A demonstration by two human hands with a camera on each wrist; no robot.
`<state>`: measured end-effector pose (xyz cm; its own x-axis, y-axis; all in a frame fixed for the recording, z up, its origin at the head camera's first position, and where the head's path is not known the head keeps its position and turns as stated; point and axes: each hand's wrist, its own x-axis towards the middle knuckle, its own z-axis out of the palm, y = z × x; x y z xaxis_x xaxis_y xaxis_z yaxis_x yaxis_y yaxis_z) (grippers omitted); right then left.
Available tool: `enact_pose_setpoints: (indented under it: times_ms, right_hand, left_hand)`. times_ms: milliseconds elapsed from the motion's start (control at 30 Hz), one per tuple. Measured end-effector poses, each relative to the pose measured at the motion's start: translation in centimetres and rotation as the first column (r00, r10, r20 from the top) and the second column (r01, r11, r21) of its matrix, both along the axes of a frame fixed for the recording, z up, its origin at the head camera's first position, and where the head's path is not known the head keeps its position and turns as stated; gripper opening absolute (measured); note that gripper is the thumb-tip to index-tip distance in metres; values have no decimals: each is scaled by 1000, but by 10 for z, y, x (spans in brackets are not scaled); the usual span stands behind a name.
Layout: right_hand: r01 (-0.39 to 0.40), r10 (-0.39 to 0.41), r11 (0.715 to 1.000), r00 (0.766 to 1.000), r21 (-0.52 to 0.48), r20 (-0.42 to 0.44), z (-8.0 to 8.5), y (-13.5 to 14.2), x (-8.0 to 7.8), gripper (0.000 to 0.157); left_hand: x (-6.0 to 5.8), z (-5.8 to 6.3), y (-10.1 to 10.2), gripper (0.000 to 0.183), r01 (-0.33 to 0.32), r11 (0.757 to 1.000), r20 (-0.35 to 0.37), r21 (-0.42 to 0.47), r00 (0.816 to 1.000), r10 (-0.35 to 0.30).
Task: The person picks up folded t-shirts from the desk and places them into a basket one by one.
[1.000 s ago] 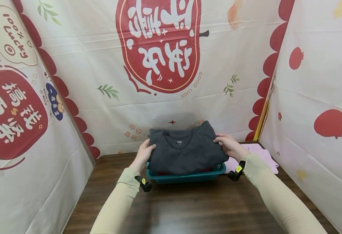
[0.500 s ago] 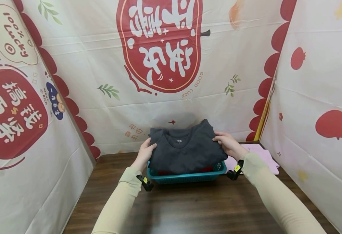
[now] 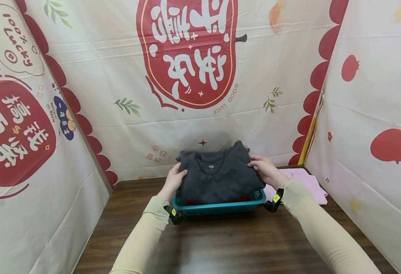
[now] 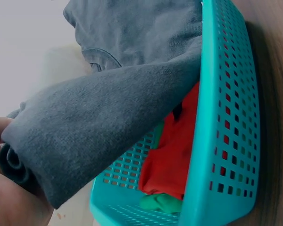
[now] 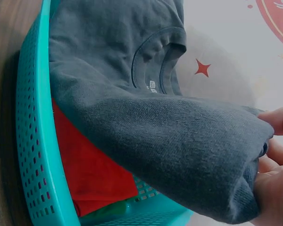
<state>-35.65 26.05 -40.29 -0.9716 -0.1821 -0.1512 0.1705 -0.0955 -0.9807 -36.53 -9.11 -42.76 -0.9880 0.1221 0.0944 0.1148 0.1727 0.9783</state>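
A folded dark grey T-shirt point(image 3: 217, 179) with a round neckline and a small printed neck label sits over a teal plastic basket point(image 3: 221, 209). My left hand point(image 3: 173, 180) grips the shirt's left side, thumb on top of the folded layers. On the opposite side my right hand point(image 3: 265, 170) pinches the other folded edge. Both sides of the shirt are raised, and its lower middle dips into the basket. Beneath it, red cloth point(image 4: 172, 146) and a bit of green cloth point(image 4: 161, 202) lie inside the basket.
Folded pink cloth point(image 3: 304, 182) lies on the wooden table point(image 3: 214, 243), right of the basket, partly behind my right forearm. Printed fabric curtains point(image 3: 200, 125) hang behind the table and along both sides.
My left hand has shifted slightly right, bringing the shirt's left edge inward. The right hand has moved a little left. Both still hold the shirt over the basket.
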Motion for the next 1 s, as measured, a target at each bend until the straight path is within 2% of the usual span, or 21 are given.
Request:
enact_pose_setpoints:
  times_ms: [200,333,467,567,867,1000]
  right_hand:
    - [5,-5,1000,1000,8,0,-6,-3,-1,63]
    - [4,-4,1000,1000,-4,-7,-10,-5,-2,63]
    - [8,-8,1000,1000,-7,-23,-14,-5,-2,62]
    - [10,-10,1000,1000,-2,-14,-16,-5,-3,62]
    - [23,-22,1000,998,-2,59,-17,-7,-5,67]
    - [9,-11,999,999,33,51,-18,-8,-5,69]
  left_hand:
    - [1,-5,0,42,33,999,-6,25,999,-32]
    - [10,7,1,45,54,998,16,11,998,-54]
    - [8,2,1,45,42,999,24,-8,999,-42]
    - [-1,-11,0,45,28,1000,23,-10,999,-28]
    - [-1,-15,2,45,51,999,46,-7,998,-51]
    - [0,-16,2,47,52,999,51,-17,997,-51]
